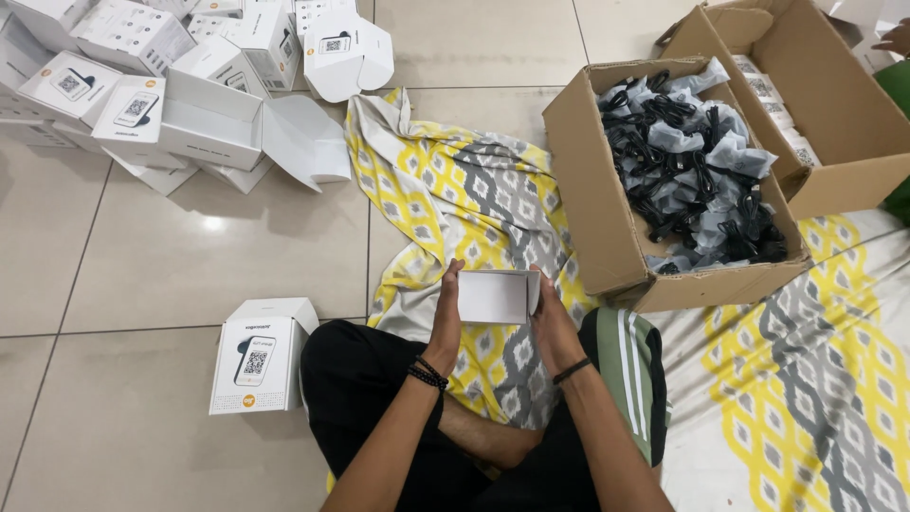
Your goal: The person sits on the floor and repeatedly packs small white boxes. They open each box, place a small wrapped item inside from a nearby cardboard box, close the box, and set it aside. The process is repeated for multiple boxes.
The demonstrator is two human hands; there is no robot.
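A small white cardboard box is held between both my hands just above my lap. My left hand grips its left end, with dark bead bracelets at the wrist. My right hand grips its right end, with a black band on the wrist. The box's open side faces away from me; its inside is hidden. Under it lies a yellow, grey and white patterned cloth spread on the tiled floor.
A closed white box with a printed picture stands at my left knee. A heap of white boxes, some open, lies far left. One brown carton holds bagged black cables; a second carton stands behind it.
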